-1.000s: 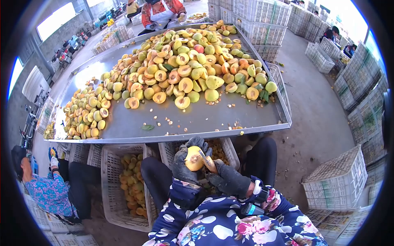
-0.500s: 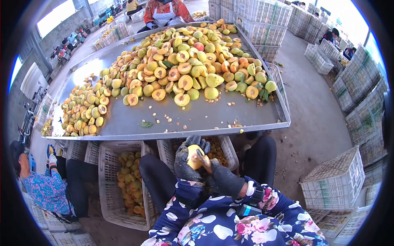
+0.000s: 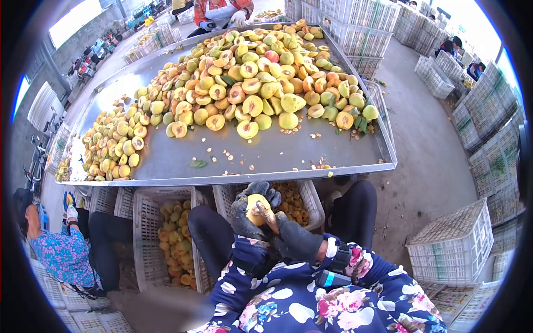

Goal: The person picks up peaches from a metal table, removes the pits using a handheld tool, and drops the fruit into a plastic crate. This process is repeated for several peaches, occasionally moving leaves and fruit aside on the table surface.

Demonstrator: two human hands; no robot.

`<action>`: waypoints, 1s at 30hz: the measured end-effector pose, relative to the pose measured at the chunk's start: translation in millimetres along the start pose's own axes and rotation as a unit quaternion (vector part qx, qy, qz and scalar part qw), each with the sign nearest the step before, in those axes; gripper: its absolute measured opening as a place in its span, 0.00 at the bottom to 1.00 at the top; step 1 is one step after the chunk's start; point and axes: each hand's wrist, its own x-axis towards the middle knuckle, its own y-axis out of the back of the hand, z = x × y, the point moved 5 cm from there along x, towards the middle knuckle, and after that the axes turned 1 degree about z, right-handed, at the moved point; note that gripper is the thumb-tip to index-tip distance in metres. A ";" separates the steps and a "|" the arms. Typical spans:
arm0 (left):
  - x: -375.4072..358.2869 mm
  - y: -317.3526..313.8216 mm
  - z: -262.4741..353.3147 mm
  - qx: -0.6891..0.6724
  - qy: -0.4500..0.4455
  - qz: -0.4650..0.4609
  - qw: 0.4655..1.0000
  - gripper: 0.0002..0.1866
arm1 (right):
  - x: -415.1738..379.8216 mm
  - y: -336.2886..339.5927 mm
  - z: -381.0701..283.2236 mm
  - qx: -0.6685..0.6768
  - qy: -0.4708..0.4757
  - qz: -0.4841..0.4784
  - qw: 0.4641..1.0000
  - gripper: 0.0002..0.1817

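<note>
Between my knees, my left hand (image 3: 240, 217), in a dark glove, cups a yellow peach half (image 3: 255, 207) with its fingers curled round it. My right hand (image 3: 300, 240), gloved as well, is closed on a small pitting knife (image 3: 271, 218) with a brownish handle. The tool's tip meets the face of the peach; how deep it sits is hidden. Directly below both hands stands a plastic crate (image 3: 314, 204) with cut peach pieces in it. Beyond them, a heap of halved peaches (image 3: 244, 91) lies on a metal table (image 3: 233, 178).
Left of my legs is another crate (image 3: 145, 244) of peach halves. A co-worker in a blue patterned top (image 3: 61, 252) sits at far left, and a person in red (image 3: 244, 6) is across the table. Stacked crates (image 3: 449, 244) stand on the right. Loose pits (image 3: 227, 154) dot the tabletop.
The knife's dark blade, visible against the peach before, is now mostly out of sight at its face. The person across the table has raised a gloved hand. My view has shifted slightly.
</note>
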 end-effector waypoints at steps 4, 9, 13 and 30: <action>-6.2 2.5 6.1 0.051 -0.007 0.090 0.995 0.26 | 5.2 -8.1 7.2 0.000 -0.009 -0.032 0.999 0.24; 4.1 -8.7 7.9 -0.065 -0.077 0.022 0.995 0.24 | 10.4 -65.8 86.3 0.079 -0.050 -0.058 0.994 0.22; 9.7 12.5 6.3 0.133 -0.086 0.041 0.986 0.27 | 14.2 -20.7 26.0 0.002 -0.052 -0.009 0.999 0.20; 24.3 21.9 11.8 -0.019 -0.010 0.096 0.995 0.24 | 40.4 -22.8 25.4 -0.031 -0.066 -0.090 0.993 0.21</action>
